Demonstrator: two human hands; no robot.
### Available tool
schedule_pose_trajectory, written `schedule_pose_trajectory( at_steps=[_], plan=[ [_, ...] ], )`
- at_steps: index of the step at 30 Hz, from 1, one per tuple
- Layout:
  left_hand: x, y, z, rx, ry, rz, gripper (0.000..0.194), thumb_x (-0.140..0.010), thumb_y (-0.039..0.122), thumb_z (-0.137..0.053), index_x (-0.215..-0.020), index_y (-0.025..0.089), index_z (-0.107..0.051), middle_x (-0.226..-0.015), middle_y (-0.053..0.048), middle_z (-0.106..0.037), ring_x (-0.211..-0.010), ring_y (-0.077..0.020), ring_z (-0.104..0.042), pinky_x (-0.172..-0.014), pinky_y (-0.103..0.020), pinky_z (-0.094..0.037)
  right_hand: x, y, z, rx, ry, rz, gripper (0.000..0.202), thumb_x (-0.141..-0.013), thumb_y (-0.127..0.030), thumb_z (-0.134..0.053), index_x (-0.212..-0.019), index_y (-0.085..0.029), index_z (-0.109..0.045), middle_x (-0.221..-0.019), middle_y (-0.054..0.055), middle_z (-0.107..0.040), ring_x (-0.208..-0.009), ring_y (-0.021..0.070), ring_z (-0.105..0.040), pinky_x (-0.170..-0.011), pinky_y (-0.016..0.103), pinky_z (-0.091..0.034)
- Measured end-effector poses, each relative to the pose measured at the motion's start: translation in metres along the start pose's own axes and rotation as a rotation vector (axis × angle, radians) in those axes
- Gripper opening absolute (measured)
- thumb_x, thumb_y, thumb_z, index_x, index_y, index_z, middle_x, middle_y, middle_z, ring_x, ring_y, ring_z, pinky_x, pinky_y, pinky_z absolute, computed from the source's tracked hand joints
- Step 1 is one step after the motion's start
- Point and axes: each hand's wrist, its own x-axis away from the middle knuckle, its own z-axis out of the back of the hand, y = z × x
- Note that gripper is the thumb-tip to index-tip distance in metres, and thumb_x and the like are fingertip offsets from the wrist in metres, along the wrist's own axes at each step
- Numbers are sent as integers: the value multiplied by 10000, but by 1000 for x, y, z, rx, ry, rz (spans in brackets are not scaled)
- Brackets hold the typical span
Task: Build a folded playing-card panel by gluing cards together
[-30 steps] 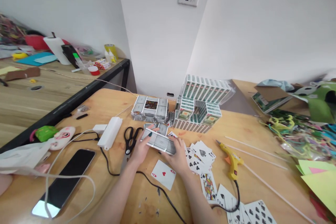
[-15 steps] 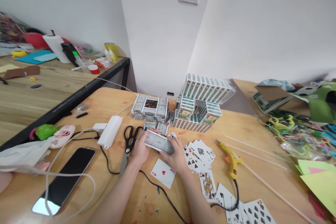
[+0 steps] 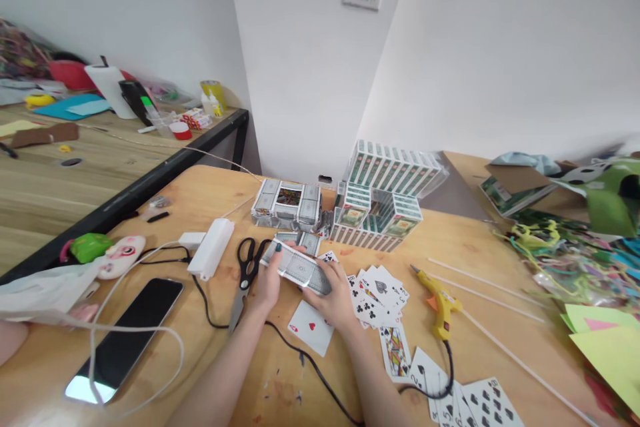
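Between my two hands is a long strip of joined playing cards (image 3: 299, 268), its grey patterned backs facing up. My left hand (image 3: 270, 280) pinches the strip's left end, thumb on top. At the right end, my right hand (image 3: 333, 293) grips it with the fingers along the far edge. Below the strip an ace of hearts (image 3: 311, 327) lies face up on the table. Just beyond are more grey-backed cards (image 3: 309, 243) and a block built of folded cards (image 3: 287, 205). Black-handled scissors (image 3: 244, 280) lie left of my left hand.
Right of my hands are fanned playing cards (image 3: 377, 293), a yellow glue gun (image 3: 443, 310) and white glue sticks (image 3: 490, 287). Boxed card decks (image 3: 385, 193) stand stacked at the back. On the left are a phone (image 3: 127, 337), a white power strip (image 3: 213, 250) and cables.
My left hand has slid a little left along the card strip, toward its end, and the strip tilts slightly more. My right hand keeps its grip.
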Motion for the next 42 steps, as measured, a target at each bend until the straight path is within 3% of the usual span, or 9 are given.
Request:
schedule_pose_trajectory(
  at_steps=[3, 6, 9, 12, 15, 20, 34, 42],
  plan=[
    [-3, 7, 10, 100, 75, -80, 475, -877, 510, -348, -1097, 162, -587, -1068, -128, -670, -983, -246, -636, -843, -391, -510, -1, 6, 6, 12, 131, -85, 487, -724, -333, -648, -1178, -195, -537, -1041, 102, -579, -983, 259, -549, -859, 415, -466],
    [-5, 11, 18, -201, 141, -239, 361, -849, 410, -487, -1103, 177, -593, -1106, -118, -651, -1043, -247, -608, -936, -407, -463, -1, 14, 11, 4, 254, -216, 433, -749, -363, -612, -1139, -194, -531, -1007, 89, -581, -954, 262, -549, -830, 420, -456],
    [-6, 10, 20, -600, -8, -402, 353, -823, 305, -545, -1160, 209, -592, -1201, -111, -616, -1168, -268, -530, -1023, -451, -392, 1, 20, 11, -27, 311, -293, 435, -772, -396, -583, -1145, -188, -506, -1033, 91, -578, -970, 260, -540, -836, 413, -440],
    [-8, 7, 17, -808, -162, -481, 403, -823, 280, -552, -1224, 242, -569, -1335, -90, -536, -1286, -294, -420, -1073, -508, -326, 1, 22, 10, -19, 303, -292, 457, -782, -426, -565, -1165, -187, -490, -1047, 95, -572, -972, 260, -529, -830, 409, -429],
    [-10, 2, 15, -881, -175, -488, 338, -833, 271, -537, -1160, 249, -623, -1310, -85, -563, -1276, -308, -433, -1070, -536, -321, 0, 19, 11, 26, 264, -275, 431, -775, -425, -575, -1130, -189, -516, -995, 87, -577, -935, 262, -516, -816, 415, -420],
    [-11, -3, 17, -884, -125, -476, 313, -860, 255, -488, -1133, 225, -639, -1222, -88, -628, -1213, -274, -508, -1031, -483, -393, -2, 14, 12, 48, 241, -266, 420, -776, -413, -583, -1123, -182, -530, -1000, 93, -565, -958, 272, -494, -848, 434, -402],
    [-6, 3, 13, -933, -86, -485, 371, -805, 178, -497, -1154, 230, -610, -1203, -78, -630, -1137, -283, -550, -975, -433, -434, -1, 15, 7, 69, 215, -275, 431, -789, -434, -573, -1145, -194, -534, -1030, 104, -579, -985, 286, -510, -868, 450, -407],
    [-4, 3, 12, -926, -54, -450, 360, -816, 234, -521, -1168, 218, -593, -1254, -107, -575, -1132, -289, -550, -969, -421, -430, -1, 22, 5, 18, 148, -321, 439, -805, -448, -547, -1151, -177, -538, -1039, 110, -597, -985, 282, -534, -872, 440, -418]
  ],
)
